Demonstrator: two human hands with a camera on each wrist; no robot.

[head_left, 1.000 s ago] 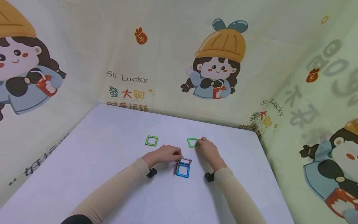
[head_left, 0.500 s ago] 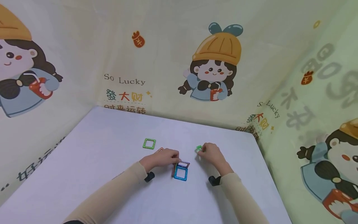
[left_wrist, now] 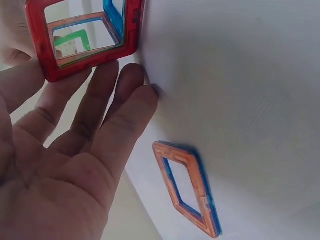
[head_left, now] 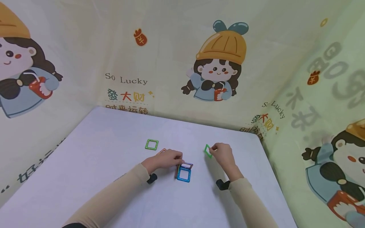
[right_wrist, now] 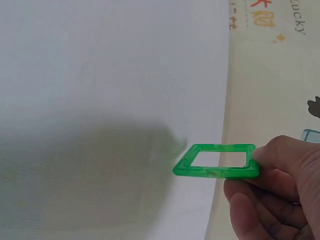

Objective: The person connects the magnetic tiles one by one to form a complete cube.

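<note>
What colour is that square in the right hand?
The square is green, best seen in the right wrist view.

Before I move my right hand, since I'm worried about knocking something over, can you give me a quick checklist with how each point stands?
1. Right hand has the green frame: ok, pinched at one edge.
2. Left hand holds the red frame: ok.
3. Green frame clear of the blue frame: ok, they are apart.
4. Second square, also green, out of the way: ok, flat on the table beyond the left hand.
5. Orange frame clear of the red frame: ok, apart.
6. Joins firm: cannot tell.
</note>
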